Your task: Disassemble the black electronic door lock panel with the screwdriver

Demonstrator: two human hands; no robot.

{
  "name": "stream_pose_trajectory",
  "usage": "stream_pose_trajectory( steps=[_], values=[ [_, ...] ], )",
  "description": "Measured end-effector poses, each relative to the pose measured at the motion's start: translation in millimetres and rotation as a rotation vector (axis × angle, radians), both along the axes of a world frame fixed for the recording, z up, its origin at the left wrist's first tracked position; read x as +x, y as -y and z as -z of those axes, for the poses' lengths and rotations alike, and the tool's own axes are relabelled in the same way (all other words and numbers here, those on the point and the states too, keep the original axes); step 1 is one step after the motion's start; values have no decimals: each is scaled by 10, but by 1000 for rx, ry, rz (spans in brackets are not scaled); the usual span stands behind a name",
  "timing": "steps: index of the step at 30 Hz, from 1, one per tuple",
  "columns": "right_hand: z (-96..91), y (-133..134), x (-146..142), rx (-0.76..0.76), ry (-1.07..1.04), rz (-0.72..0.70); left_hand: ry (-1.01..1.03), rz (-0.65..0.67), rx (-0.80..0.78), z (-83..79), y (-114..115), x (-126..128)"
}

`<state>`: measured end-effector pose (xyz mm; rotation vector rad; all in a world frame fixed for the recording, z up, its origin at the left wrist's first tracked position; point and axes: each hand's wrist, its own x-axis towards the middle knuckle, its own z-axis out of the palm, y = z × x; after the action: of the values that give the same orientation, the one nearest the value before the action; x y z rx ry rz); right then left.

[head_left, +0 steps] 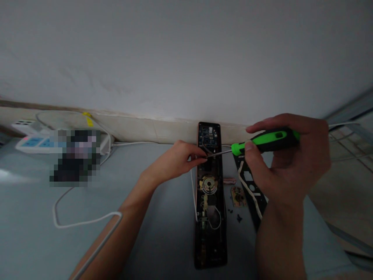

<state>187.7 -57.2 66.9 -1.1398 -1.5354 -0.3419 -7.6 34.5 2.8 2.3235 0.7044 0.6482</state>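
Note:
A long, dark electronic device casing (210, 243) lies open, showing a circuit board (207, 136) at its far end and a round metal part (209, 184) near its middle. My right hand (305, 155) grips a green and black screwdriver (264, 142), its shaft pointing left over the casing. At the shaft's tip, the thumb and fingers of my left hand (186, 155) are pinched together at the casing's left side. Whatever they hold is too small to make out. White wires run along the casing's left edge and inside its lower half.
Right of the casing lie a small brass-coloured plate (238, 196), several dark screws (239, 218) and a long black panel (250, 186) with a pale strip. A white power strip (32, 144) stands at the left beside a blurred object (77, 155). A white cable (87, 224) crosses over my left forearm. A wall rises behind.

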Motion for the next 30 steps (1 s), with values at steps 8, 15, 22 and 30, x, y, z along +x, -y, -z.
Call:
stream_pose_trajectory(
  steps=[8,15,22,30],
  values=[
    [-71,42,71,-7,102,-8,-16,-24,2,-15,17,-2],
    [-210,238,310,-215,101,-7,-39,71,82,-120,213,146],
    [-267,344,692,-671,262,-97,-162,181,86,-179,389,375],
    [-246,448,893,-823,211,-115,-368,250,156,-237,435,769]
  ],
)
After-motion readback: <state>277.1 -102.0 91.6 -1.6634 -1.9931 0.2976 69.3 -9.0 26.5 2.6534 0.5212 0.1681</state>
